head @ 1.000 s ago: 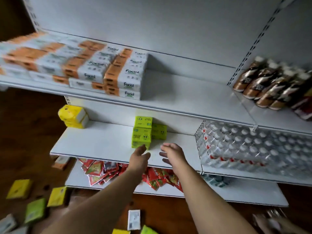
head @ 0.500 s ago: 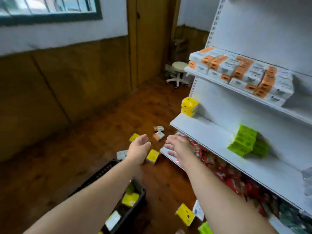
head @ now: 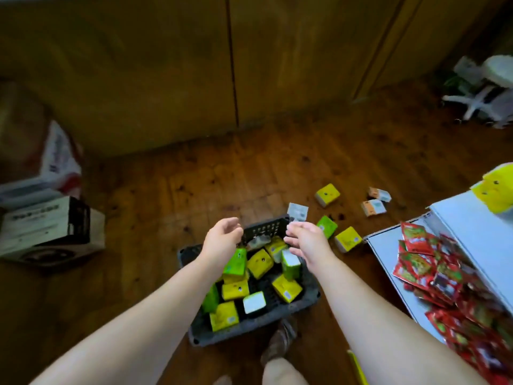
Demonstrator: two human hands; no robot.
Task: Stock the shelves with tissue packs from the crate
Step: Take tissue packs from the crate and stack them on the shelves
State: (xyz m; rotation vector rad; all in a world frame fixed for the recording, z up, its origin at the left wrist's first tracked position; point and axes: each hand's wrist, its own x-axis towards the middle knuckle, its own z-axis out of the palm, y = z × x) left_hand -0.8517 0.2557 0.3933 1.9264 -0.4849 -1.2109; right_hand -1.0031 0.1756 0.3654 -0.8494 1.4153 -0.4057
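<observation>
Tissue packs (head: 259, 263): approx. a dozen, yellow, green and one white-faced, lie jumbled in the crate (head: 249, 327) directly under both hands. L hand (head: 222, 241) hovers over the crate's far-left part, fingers loosely curled, nothing in it. R hand (head: 306, 241) is level with it to the right, over the crate's far-right rim, likewise half-open and empty. Neither touches a pack yet.

Progress, as I judge it: early to mid. The shelf (head: 472, 226), well right of the R hand, carries a yellow stack (head: 495, 194). It's blurred, so count unclear, and the rest of the shelf is out of view.

Left to do: the whole crate load, plus strays on the floor (head: 194, 195) beyond and right of the R hand:
- a pale one (head: 297, 212) just past its fingertips
- a green one (head: 327, 226)
- two yellow, e.g. (head: 348, 238)
- two orange-white, e.g. (head: 373, 207)

Whether the strays count for the task, can't tell.

The lower board, below-right of the R hand, holds red sachets (head: 433, 270), not part of this job.

Next prob.: drop both hands into the crate, take a pack or two each, turn right to the shelf.
</observation>
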